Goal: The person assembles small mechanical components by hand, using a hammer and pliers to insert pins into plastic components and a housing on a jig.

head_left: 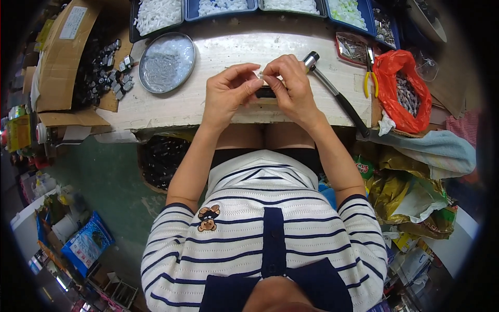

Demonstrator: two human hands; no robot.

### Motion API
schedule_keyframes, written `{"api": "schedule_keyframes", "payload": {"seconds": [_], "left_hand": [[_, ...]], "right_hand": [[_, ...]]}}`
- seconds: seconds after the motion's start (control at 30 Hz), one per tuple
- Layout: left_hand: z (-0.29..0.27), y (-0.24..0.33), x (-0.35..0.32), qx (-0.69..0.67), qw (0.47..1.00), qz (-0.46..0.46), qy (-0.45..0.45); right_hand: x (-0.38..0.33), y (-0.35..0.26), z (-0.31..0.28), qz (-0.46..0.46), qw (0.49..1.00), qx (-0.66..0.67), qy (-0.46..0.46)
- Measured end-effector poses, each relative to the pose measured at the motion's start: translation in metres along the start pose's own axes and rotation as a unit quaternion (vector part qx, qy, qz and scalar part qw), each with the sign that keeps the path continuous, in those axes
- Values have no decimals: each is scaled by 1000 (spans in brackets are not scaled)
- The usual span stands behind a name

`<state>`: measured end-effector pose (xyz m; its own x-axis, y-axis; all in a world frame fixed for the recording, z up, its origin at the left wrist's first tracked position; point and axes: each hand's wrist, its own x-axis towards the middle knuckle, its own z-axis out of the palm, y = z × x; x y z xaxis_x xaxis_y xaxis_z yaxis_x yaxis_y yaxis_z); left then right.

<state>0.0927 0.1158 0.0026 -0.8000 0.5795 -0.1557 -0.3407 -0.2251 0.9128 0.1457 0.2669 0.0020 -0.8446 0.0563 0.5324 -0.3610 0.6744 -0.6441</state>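
Over the table's front part, my left hand point(227, 94) and my right hand point(293, 88) meet fingertip to fingertip. A small white piece point(260, 75) shows between them; its exact kind is too small to make out. Thumb and fingers of both hands are pinched on it. Just below the hands, a dark block point(266, 92) lies on the table, partly covered by them. To the right of my right hand rests a hammer point(332, 87) with a metal head and black grip. Left of my left hand is a round metal tray point(191, 62) holding thin, shiny pieces.
Bins of small white parts point(220, 6) line the table's back. A cardboard box point(58, 62) with dark metal parts stands left. Yellow-handled pliers point(371, 83), a red container point(340, 52) of small metal pieces and a red plastic bag point(387, 73) sit right. A towel point(442, 151) hangs below.
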Motion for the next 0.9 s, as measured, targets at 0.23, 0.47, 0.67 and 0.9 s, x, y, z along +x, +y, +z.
{"api": "schedule_keyframes", "payload": {"seconds": [0.23,0.47,0.67,0.9], "left_hand": [[-24,0,-2,205,979,18,-3],[-27,-6,3,253,967,11,-17],[-12,-3,14,504,856,111,-43],[19,37,81,604,769,131,-163]], "right_hand": [[-16,1,8,5,991,-82,-106],[-15,2,16,-27,971,-189,-141],[-6,13,-1,-6,980,-127,-152],[8,89,-89,111,961,-242,68]]}}
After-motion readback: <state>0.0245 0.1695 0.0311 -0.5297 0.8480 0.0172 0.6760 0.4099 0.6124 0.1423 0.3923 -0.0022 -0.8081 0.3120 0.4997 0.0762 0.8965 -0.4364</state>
